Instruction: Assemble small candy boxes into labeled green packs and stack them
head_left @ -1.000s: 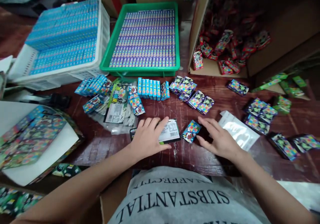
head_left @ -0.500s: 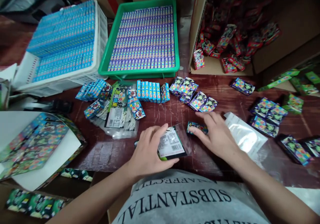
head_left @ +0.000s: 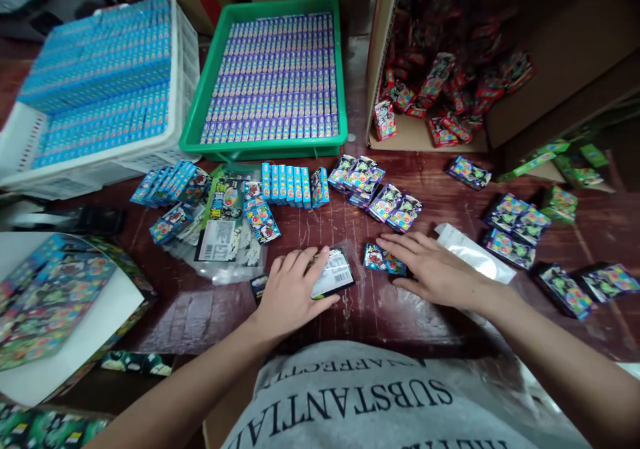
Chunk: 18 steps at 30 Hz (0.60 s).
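Note:
My left hand [head_left: 295,290] lies over a flat clear bag with a black header card and a white barcode label [head_left: 334,272], fingers stretched and thumb apart. The hand covers much of that bag, which rests on the table. To its right, my right hand [head_left: 433,267] is laid low with fingers extended, touching small blue candy boxes [head_left: 383,259] that stick out past its fingertips. Beside that hand is a clear plastic bag [head_left: 473,255]. Another carded bag [head_left: 220,235] lies to the left, with a blue box [head_left: 263,222] on its edge.
A green tray [head_left: 343,115] of purple boxes and a white basket [head_left: 185,69] of blue boxes stand behind. A carton [head_left: 383,55] holds loose red boxes. Purple boxes [head_left: 510,249] lie at right, a blue row [head_left: 286,185] in the middle. A printed carton [head_left: 120,302] stands at left.
My right hand has flattened beside the blue boxes, showing more of them. My left hand remains over the carded bag, its thumb nearer the bag. The whole view has shifted slightly.

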Each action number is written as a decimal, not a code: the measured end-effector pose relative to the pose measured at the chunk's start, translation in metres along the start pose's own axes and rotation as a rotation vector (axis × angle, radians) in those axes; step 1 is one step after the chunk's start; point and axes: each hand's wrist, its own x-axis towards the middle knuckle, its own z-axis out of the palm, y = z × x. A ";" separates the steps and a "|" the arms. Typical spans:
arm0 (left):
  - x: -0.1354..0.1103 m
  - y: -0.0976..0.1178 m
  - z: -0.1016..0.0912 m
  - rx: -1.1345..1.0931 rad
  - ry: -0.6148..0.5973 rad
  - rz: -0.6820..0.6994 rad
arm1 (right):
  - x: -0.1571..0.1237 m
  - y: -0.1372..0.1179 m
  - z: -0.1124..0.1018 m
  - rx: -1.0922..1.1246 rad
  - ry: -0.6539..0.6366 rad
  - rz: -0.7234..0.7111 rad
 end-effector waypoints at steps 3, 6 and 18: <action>0.002 0.000 0.002 -0.013 0.021 -0.016 | 0.010 -0.012 0.004 -0.015 0.033 0.149; 0.002 0.000 0.004 -0.025 0.035 -0.028 | 0.019 -0.018 0.001 -0.002 0.089 0.294; 0.023 0.020 0.003 -0.119 0.091 0.024 | 0.019 0.038 -0.024 -0.132 0.262 0.261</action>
